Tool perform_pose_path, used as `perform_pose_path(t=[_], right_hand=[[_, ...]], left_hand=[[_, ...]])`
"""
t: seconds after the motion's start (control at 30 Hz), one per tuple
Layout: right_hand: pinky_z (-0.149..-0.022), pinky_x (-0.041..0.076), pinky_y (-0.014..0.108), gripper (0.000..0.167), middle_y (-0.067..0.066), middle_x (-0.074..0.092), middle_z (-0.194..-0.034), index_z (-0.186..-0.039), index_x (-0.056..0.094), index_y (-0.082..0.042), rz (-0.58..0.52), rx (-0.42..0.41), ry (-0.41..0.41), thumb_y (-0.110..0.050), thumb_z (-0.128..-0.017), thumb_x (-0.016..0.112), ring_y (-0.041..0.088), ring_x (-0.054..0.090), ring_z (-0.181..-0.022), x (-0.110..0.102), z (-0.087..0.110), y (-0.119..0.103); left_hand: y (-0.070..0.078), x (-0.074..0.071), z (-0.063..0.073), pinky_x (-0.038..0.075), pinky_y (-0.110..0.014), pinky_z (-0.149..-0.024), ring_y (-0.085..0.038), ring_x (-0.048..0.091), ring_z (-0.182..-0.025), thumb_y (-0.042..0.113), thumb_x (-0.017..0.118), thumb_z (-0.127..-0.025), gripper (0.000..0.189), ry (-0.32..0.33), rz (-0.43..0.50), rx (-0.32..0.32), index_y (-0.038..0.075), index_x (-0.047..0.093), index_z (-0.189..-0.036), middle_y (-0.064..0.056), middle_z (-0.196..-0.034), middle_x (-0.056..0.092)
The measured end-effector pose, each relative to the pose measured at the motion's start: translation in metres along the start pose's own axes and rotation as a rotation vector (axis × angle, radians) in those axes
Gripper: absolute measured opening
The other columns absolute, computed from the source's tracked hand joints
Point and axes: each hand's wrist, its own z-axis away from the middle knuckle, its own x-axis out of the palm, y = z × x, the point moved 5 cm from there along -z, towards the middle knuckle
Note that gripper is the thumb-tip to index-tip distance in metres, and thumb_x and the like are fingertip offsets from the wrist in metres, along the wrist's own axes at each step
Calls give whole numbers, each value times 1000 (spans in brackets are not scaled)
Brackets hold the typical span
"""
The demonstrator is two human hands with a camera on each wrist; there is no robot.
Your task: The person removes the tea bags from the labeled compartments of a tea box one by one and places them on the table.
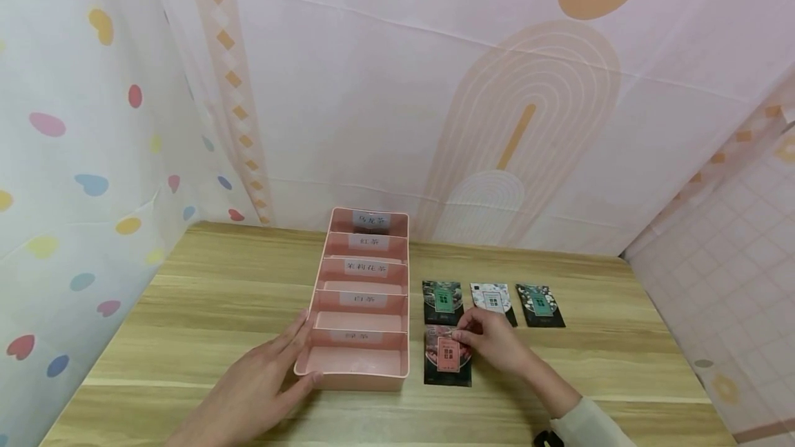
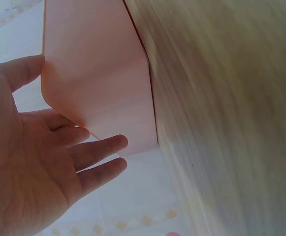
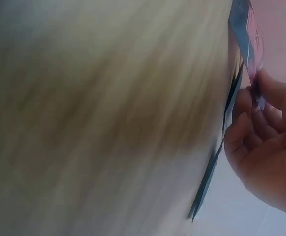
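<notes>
A pink divided box [image 1: 363,381] stands on the table, its several compartments carrying paper labels. My left hand [image 1: 263,378] rests against the box's front left corner, thumb at the front rim and loosely extended fingers along the side; in the left wrist view the pink wall [image 2: 98,73] shows beside that hand [image 2: 39,152]. To the right of the box, my right hand [image 1: 497,342] pinches the upper right edge of a red and black tea sachet [image 1: 448,357]. In the right wrist view this sachet [image 3: 251,42] is tilted, its edge between thumb and fingers of the right hand [image 3: 266,132].
Behind the red sachet, a green tea sachet [image 1: 443,302], a white patterned one [image 1: 493,295] and a dark floral one [image 1: 540,305] lie in a row. Patterned curtains [image 1: 348,88] hang along the back and sides of the wooden table [image 1: 217,295]. A small black object [image 1: 548,439] shows at the front edge.
</notes>
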Motion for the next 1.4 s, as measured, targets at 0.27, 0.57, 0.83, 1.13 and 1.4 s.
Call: perform_pose_path(t=[0.27, 0.57, 0.83, 1.13, 1.4], right_hand=[[-63, 50, 25, 12, -10, 62, -80, -88, 69, -15, 88, 3, -36, -11, -96, 77, 7, 55, -72, 5, -4, 3], [-61, 50, 24, 12, -9, 62, -80, -87, 69, -13, 139, -21, -57, -10, -94, 78, 6, 55, -71, 6, -6, 3], [-61, 49, 24, 12, -9, 62, -80, -88, 70, -12, 170, -40, -57, -11, -93, 80, 5, 54, -70, 7, -6, 1], [-61, 51, 24, 11, -8, 63, -82, -88, 70, -11, 162, -41, -55, -12, -93, 81, 5, 56, -71, 6, -7, 1], [-62, 52, 24, 11, -8, 63, -83, -88, 71, -12, 159, -37, -45, -11, -92, 81, 5, 56, -72, 4, -6, -1]], left_hand=[[0, -1, 0, 55, -52, -100, -36, 63, -127, 45, 71, -99, 74, 1, -2, -3, 2, 49, -155, -13, -162, 44], [0, 1, 1, 55, -51, -100, -35, 64, -126, 46, 70, -100, 73, 5, -2, 11, 0, 51, -153, -13, -162, 44], [0, 1, 1, 55, -51, -100, -33, 63, -127, 45, 70, -99, 75, 17, -1, 17, 0, 48, -155, -13, -162, 45], [0, 1, 1, 55, -51, -100, -33, 63, -127, 46, 70, -100, 75, 9, -4, 13, 0, 49, -155, -13, -162, 45], [0, 1, 0, 55, -51, -100, -33, 63, -128, 46, 69, -100, 74, 0, -3, 9, 0, 50, -154, -13, -162, 45]])
